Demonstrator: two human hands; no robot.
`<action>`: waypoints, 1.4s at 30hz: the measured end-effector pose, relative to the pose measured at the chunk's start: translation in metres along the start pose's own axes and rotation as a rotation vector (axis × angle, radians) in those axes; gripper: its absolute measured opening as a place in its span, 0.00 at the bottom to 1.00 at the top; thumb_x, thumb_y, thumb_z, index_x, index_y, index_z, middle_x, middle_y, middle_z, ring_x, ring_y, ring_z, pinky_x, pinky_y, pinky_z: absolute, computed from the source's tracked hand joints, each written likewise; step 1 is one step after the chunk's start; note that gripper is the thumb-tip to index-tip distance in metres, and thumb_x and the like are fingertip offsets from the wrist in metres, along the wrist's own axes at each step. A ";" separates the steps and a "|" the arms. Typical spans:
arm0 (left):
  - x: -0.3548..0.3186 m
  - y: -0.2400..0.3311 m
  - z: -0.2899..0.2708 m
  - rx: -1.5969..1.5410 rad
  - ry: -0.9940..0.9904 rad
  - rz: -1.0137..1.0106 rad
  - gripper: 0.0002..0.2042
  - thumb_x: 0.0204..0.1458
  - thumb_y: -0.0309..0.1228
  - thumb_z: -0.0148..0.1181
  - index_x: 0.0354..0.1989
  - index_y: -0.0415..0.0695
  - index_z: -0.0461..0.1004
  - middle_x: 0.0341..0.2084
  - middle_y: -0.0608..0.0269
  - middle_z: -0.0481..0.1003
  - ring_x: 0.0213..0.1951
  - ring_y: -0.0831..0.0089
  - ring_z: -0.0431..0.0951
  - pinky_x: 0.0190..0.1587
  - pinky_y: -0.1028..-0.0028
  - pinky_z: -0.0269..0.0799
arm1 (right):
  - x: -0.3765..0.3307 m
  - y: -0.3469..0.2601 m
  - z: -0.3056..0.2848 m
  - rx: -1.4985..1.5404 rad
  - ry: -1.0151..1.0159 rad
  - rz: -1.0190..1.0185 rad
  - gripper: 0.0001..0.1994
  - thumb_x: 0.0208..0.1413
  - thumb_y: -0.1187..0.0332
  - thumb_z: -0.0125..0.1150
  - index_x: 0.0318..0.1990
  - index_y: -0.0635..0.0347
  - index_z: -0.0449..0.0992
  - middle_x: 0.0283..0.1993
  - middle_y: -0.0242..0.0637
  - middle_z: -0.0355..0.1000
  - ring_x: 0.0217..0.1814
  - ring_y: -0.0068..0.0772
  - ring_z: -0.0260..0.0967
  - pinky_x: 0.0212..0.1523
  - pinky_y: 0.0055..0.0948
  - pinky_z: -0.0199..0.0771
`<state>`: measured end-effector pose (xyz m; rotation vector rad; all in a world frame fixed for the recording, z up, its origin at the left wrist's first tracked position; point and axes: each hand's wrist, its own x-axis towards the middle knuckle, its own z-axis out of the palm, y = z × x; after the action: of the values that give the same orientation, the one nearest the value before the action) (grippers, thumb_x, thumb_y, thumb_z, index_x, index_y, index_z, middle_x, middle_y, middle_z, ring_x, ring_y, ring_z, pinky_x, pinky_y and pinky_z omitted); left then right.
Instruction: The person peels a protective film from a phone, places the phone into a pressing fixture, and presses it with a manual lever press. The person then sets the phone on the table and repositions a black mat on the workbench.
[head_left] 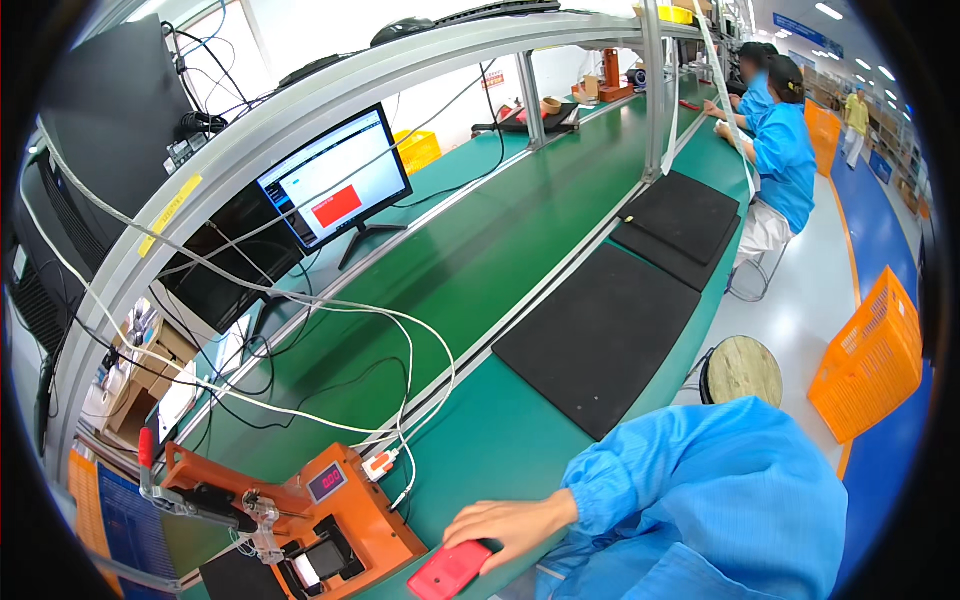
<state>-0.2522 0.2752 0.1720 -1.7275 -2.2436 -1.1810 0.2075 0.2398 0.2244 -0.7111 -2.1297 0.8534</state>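
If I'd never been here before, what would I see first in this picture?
Probably the bright orange machine at the bottom left, with its red handle sticking up. Just right of it, the right hand holds a red thing. Then maybe the big orange basket at the right side, or the red box on the lit screen at the upper left.

Hand [508,527] right of clamp fixture [388,532]
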 end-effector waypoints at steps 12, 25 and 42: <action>0.000 0.010 -0.006 -0.011 0.003 -0.072 0.14 0.54 0.34 0.57 0.42 0.33 0.76 0.39 0.44 0.77 0.39 0.54 0.75 0.47 0.65 0.69 | -0.016 0.010 -0.015 -0.107 -0.002 0.068 0.28 0.54 0.58 0.61 0.60 0.57 0.61 0.62 0.44 0.60 0.64 0.43 0.56 0.61 0.42 0.54; -0.004 0.022 -0.013 -0.024 -0.015 -0.101 0.16 0.56 0.35 0.55 0.43 0.33 0.75 0.41 0.45 0.76 0.42 0.55 0.75 0.48 0.67 0.69 | -0.015 0.010 -0.015 -0.167 -0.085 0.101 0.31 0.52 0.58 0.62 0.62 0.57 0.61 0.61 0.41 0.61 0.62 0.42 0.57 0.60 0.42 0.54; -0.003 0.014 -0.009 -0.084 -0.011 -0.086 0.16 0.57 0.35 0.55 0.44 0.33 0.75 0.41 0.47 0.76 0.41 0.58 0.75 0.47 0.68 0.69 | -0.015 0.005 -0.012 -0.193 -0.074 0.093 0.31 0.52 0.56 0.62 0.62 0.56 0.61 0.62 0.41 0.61 0.62 0.41 0.58 0.61 0.42 0.54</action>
<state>-0.2428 0.2681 0.1840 -1.6864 -2.3282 -1.3044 0.2263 0.2370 0.2203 -0.8962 -2.2815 0.7388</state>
